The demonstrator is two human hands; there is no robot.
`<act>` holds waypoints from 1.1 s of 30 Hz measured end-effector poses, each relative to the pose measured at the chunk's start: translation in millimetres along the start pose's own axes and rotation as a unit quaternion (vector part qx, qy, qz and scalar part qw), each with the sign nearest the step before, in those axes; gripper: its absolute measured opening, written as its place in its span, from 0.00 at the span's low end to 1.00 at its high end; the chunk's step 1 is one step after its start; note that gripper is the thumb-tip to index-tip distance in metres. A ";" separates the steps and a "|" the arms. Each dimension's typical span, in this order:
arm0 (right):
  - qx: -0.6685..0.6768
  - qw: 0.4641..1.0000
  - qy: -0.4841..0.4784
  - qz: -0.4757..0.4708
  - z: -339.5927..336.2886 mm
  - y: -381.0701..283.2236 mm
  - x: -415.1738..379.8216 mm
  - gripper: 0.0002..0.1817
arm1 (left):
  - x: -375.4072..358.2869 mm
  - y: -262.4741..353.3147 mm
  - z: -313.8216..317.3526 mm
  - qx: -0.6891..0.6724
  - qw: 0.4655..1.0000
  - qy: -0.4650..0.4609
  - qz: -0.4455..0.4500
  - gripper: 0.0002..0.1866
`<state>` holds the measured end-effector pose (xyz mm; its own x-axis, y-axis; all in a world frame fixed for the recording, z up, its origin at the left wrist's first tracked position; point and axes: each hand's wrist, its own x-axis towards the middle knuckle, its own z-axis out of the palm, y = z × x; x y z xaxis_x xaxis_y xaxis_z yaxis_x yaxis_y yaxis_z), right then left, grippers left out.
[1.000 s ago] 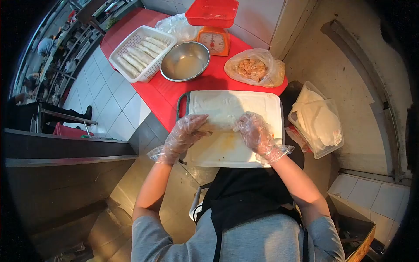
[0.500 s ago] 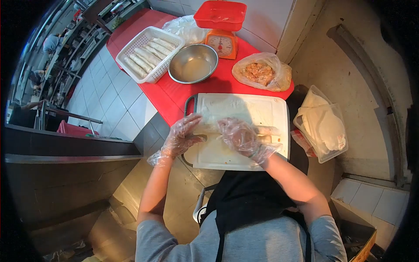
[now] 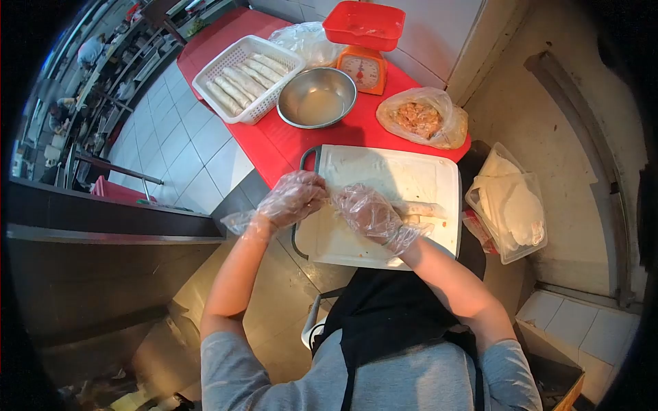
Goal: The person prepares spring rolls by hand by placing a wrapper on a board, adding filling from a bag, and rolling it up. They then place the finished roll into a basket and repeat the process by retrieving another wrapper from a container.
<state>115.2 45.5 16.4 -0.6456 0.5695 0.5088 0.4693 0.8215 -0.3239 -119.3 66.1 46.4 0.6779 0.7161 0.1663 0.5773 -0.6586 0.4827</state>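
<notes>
A pale wrapped roll (image 3: 423, 209) lies across the white cutting board (image 3: 343, 250), with a second pale piece showing just below it. My right hand (image 3: 368, 211), in a clear plastic glove, is curled over the left part of the roll and hides it. Beside it, at the board's left edge, my gloved left hand (image 3: 296, 198) has its fingers closed together. What sits between those fingertips is hidden.
On the red table (image 3: 264, 154) stand a white basket (image 3: 255, 113) of several rolls, a steel bowl (image 3: 317, 99) with cloudy liquid, an orange scale (image 3: 363, 68) and a bag of orange-brown filling (image 3: 419, 120). Right of the board is a tub (image 3: 510, 205) of pale sheets.
My left hand has gone from spread fingers to closed ones and moved slightly up and right. My right hand stays over the roll. The whole view has shifted a little.
</notes>
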 end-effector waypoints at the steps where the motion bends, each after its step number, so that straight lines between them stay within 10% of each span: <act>1: -0.001 1.000 -0.006 0.005 1.2 0.0 -0.2 0.09 | 6.9 -2.6 -1.0 -0.001 1.000 -0.024 -0.015 0.08; 6: -0.011 0.999 -0.026 0.014 3.1 -1.0 -0.9 0.10 | 24.5 -5.2 1.6 0.013 0.988 -0.063 -0.140 0.13; 10: -0.010 0.998 -0.044 0.037 12.6 2.9 -10.1 0.14 | -17.6 10.0 43.0 0.071 0.955 0.228 -0.174 0.33; 13: 0.092 0.995 -0.014 0.045 6.2 6.9 -7.3 0.19 | -17.6 69.6 36.0 -0.200 0.846 0.198 -0.452 0.42; 17: 0.095 0.995 -0.025 0.034 2.7 4.6 -8.4 0.21 | -5.2 79.5 49.1 -0.465 0.682 0.313 -0.469 0.47; 28: 0.054 0.992 -0.100 0.054 12.8 7.6 -11.3 0.18 | -0.2 79.2 66.6 -0.042 0.889 0.322 -0.321 0.39; 33: 0.129 0.990 -0.061 0.019 0.3 8.1 -5.6 0.16 | -4.4 84.1 84.4 -0.097 0.878 0.372 -0.284 0.32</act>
<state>122.4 49.0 10.7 -0.7060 0.5864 0.3972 0.3351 0.7706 -0.5420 -35.3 -12.0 13.7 -0.2219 0.9167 0.3323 0.5890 -0.1455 0.7949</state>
